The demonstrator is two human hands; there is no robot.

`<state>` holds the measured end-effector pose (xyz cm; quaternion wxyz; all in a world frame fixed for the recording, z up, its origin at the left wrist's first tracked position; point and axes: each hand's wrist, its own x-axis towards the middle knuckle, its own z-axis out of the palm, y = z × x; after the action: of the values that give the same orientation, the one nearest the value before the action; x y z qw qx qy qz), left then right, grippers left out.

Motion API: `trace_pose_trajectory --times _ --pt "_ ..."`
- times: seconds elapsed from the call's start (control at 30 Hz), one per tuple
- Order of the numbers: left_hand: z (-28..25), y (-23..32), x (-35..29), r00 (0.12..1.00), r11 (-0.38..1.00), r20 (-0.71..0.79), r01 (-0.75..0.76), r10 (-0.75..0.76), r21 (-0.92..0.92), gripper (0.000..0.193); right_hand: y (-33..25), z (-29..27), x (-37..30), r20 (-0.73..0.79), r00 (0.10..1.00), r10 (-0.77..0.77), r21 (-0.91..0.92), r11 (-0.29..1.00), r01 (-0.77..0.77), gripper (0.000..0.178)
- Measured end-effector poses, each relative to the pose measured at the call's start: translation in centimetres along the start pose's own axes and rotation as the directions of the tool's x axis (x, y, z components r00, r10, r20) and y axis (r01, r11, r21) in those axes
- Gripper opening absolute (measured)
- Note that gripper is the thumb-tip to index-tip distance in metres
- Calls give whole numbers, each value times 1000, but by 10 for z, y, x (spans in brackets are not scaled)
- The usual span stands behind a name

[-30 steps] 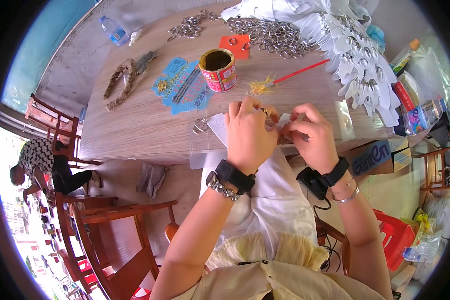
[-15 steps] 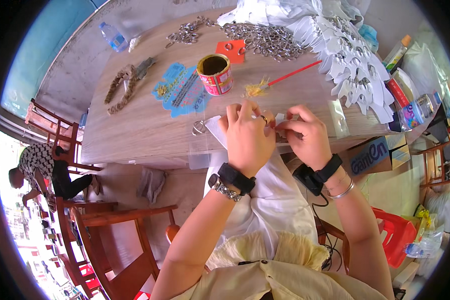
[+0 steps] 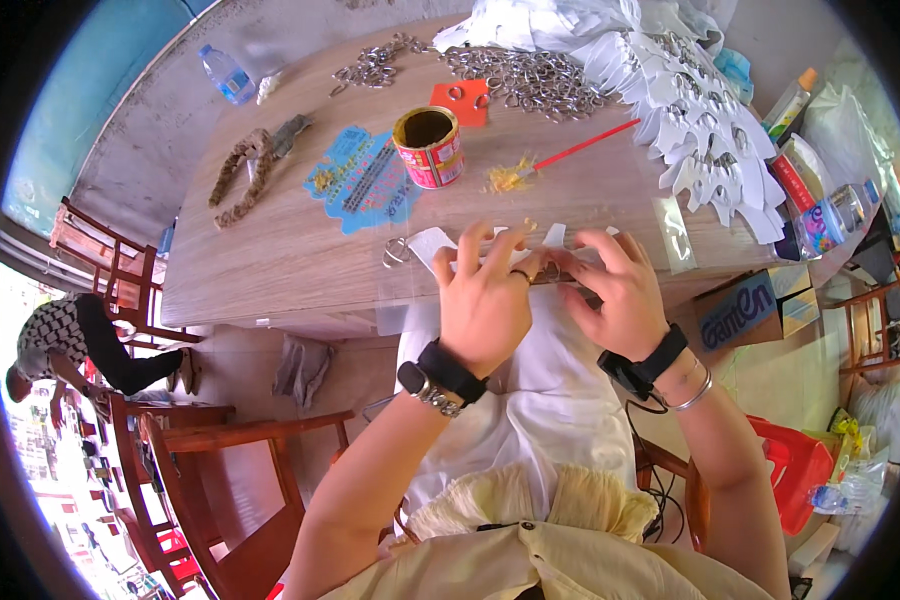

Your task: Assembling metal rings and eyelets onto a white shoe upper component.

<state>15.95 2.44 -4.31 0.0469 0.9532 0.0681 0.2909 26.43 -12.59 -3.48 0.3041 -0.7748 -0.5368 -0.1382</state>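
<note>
At the near edge of the table, my left hand (image 3: 485, 295) and my right hand (image 3: 615, 295) meet over a white strip (image 3: 432, 246). Parts of the strip show left of my left hand and between my hands. The thumbs and index fingers of both hands are bent in and pinch at its middle, while the other fingers are raised and spread. Something small and shiny sits between the fingertips, mostly hidden. A loose metal ring (image 3: 396, 252) lies just left of the strip. Beyond my hands is a red-handled brush (image 3: 585, 145) with yellowish, glue-like clumps at its tip.
An open pink-labelled can (image 3: 435, 165) stands mid-table by a blue card (image 3: 370, 185) and a red card (image 3: 460, 98). Metal rings (image 3: 530, 80) are heaped behind. White strips with rings (image 3: 705, 130) overlap at right. A bottle (image 3: 840, 222) lies near the right edge.
My hands have come slightly lower and flatter, with the outer fingers spreading more. The can looks almost unmoved. At far left, a seated person has bent further down.
</note>
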Motion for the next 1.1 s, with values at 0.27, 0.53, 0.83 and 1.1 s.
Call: trace_pose_trajectory --times 0.27,0.53,0.83,1.1 --pt "-18 -1 -3 987 999 158 -25 29 -24 47 1 -2 -2 125 992 5 -117 993 9 47" --pt "-2 -2 -10 973 949 116 -224 202 223 51 1 -4 -5 215 976 13 -205 978 33 54" --pt "17 11 -6 953 867 10 -279 302 412 33 -1 17 -11 93 995 -23 -391 919 58 32" --pt "15 14 -8 933 834 61 -346 356 430 25 3 27 -15 -67 995 -80 -427 903 44 25"
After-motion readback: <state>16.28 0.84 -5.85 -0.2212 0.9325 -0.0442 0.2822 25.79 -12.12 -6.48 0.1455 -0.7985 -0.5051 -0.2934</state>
